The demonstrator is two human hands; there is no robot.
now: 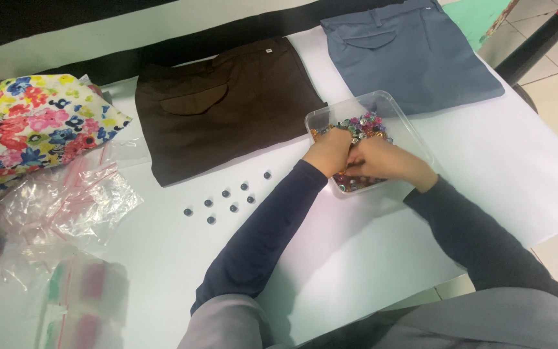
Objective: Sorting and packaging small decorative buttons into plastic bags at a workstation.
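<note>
Inside the clear plastic tray [403,111] both hands rest together on the coloured buttons [364,125]: the left hand [329,151] and the right hand [385,161] touch each other, fingers buried, so I cannot tell what they pinch. To their left, dark buttons [228,197] lie separated on the white table [356,258], seemingly sorted out beside the brown trousers [221,103].

The person wears long, close-fitting dark navy sleeves that reach to the wrists. A loose grey cloth drapes over the shoulders and chest. The left hand [329,152] and right hand [389,161] are bare, without gloves.
</note>
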